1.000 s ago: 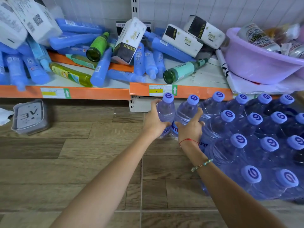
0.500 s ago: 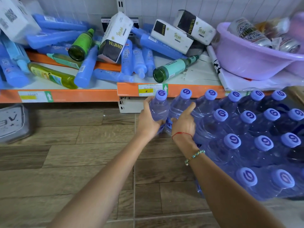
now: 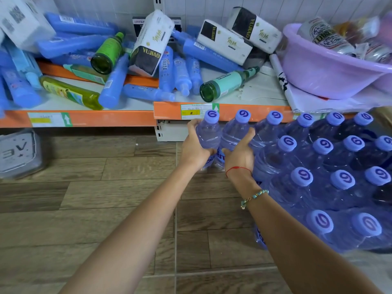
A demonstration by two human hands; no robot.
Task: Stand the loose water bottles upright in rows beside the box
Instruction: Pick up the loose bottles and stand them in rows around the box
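Water bottles, upright, being gripped at row end.
Left hand [image 3: 196,149] is clasping end bottle [image 3: 209,132]; right hand [image 3: 240,152] is clasping neighbouring bottle [image 3: 234,130].

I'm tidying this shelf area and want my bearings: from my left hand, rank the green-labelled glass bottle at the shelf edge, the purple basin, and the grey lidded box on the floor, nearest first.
1. Green-labelled glass bottle, just above the left hand, at the shelf's front edge.
2. Grey lidded box, far left on the floor.
3. Purple basin, upper right on the shelf; too close to the box to call.

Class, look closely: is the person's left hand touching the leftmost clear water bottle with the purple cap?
Touching. The head view shows the left hand wrapped around the leftmost clear purple-capped bottle.
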